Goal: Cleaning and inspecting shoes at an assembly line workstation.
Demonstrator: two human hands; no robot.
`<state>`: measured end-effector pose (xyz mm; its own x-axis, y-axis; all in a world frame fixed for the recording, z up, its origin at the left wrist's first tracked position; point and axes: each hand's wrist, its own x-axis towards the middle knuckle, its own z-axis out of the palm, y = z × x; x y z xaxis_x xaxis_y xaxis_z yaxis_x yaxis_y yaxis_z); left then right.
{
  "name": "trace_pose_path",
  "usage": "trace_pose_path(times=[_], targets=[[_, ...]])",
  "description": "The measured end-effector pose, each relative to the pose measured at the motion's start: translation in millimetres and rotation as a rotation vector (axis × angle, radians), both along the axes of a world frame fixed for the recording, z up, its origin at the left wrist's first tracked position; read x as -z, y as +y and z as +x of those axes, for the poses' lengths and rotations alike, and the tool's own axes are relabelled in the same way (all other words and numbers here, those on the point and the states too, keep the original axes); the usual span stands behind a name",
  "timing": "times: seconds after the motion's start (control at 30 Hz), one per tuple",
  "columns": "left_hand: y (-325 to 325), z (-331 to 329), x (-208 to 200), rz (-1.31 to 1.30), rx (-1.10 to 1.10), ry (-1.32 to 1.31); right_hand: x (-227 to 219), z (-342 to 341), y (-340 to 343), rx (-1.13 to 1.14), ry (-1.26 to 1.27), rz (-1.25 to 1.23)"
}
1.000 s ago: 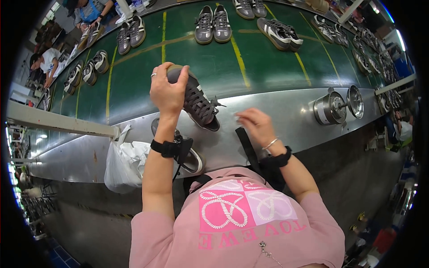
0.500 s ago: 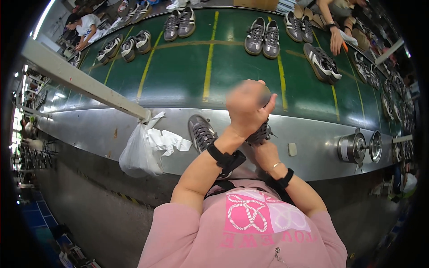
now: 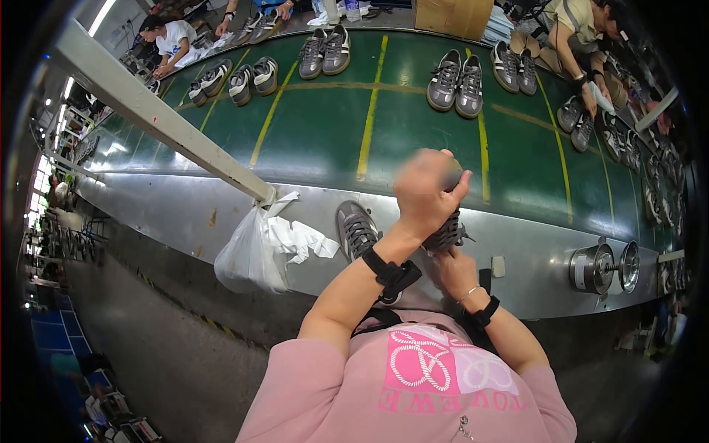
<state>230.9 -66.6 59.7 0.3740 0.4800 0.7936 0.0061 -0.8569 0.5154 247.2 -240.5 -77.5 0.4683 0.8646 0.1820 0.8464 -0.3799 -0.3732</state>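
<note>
A grey sneaker with dark laces (image 3: 444, 233) is held up between both my hands over the metal ledge. My left hand (image 3: 427, 193) wraps its far end, fingers closed around it; part of this hand is blurred. At the sneaker's near end, my right hand (image 3: 456, 270) is closed on it, below the laces. Much of the sneaker is hidden behind my left hand and wrist. Its likeness, another grey sneaker with white stripes (image 3: 357, 227), stands on the ledge left of my hands, partly covered by my left forearm.
Beyond the metal ledge (image 3: 177, 203) runs a green belt (image 3: 310, 129) with yellow lines and several sneaker pairs (image 3: 454, 83). A slanted pale post (image 3: 162, 118) carries a white plastic bag (image 3: 251, 255). Right are a small pale block (image 3: 498, 266) and a metal pot (image 3: 592, 267). Co-workers sit across.
My view has shifted, so the scene sits lower and further right. Both my hands keep their hold on the sneaker. At far right, a co-worker's hand has come onto a sneaker pair, which now lies turned.
</note>
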Motion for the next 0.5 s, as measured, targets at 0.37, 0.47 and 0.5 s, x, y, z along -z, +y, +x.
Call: trace_pose_path(times=[0.37,0.47,0.5], targets=[[-11.9,5.0,-3.0,0.053,0.064,0.009,12.5,3.8,2.9,-0.060,-0.112,-0.074],[-4.4,0.3,-5.8,0.015,0.063,0.025,-17.9,-5.7,-8.9,0.037,-0.006,-0.077],[-1.9,-1.5,-6.6,-0.006,0.059,0.040,-24.9,-5.4,-12.2,0.012,0.060,0.007]])
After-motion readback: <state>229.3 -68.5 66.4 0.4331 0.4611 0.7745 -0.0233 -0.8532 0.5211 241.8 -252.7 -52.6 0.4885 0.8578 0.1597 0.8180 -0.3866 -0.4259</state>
